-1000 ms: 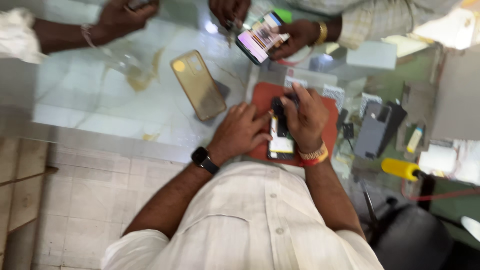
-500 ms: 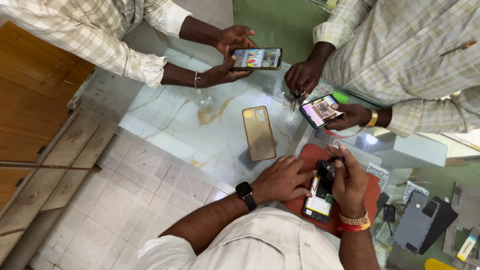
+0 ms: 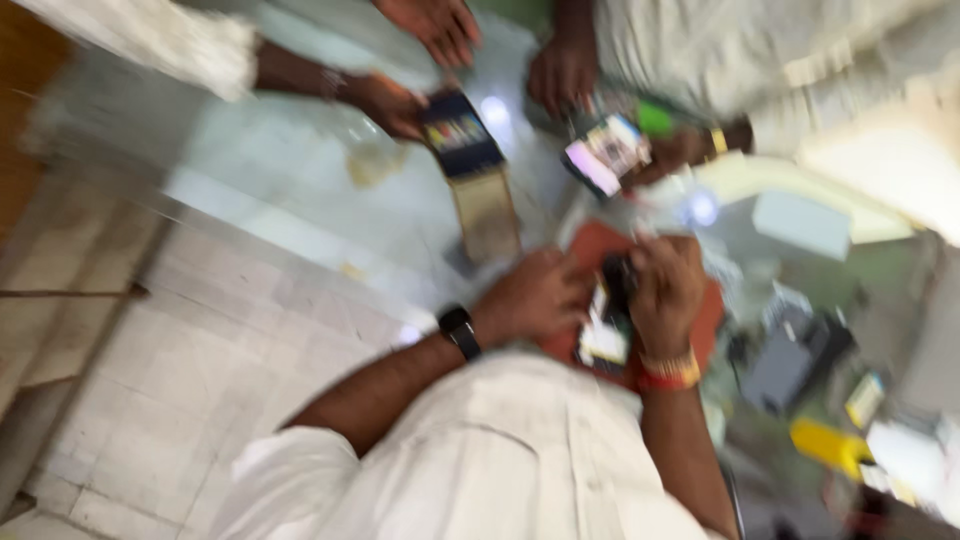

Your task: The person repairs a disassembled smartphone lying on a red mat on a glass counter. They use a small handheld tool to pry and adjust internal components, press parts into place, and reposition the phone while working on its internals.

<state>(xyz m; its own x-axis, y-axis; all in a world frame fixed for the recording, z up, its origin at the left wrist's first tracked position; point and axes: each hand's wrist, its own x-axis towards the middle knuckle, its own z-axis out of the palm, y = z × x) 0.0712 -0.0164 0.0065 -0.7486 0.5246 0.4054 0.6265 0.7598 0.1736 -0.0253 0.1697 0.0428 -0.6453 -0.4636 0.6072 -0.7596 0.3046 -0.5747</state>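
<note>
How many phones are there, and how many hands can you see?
Phones: 4, namely the opened phone, gold phone, dark phone and lit phone.
Hands: 6, including the person's left hand and right hand.
Total: 10.

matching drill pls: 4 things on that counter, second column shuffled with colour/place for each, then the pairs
Things:
1. mat
2. opened phone
3. gold phone
4. wristwatch

Place or colour:
A. lying flat on the glass counter, no hand on it
B. black, on the left hand's wrist
C. red-orange, under both hands
D. between the left hand and the right hand

Pairs: 1-C, 2-D, 3-A, 4-B

The frame is blurred, so finer detail of the opened phone cannot be told.
</note>
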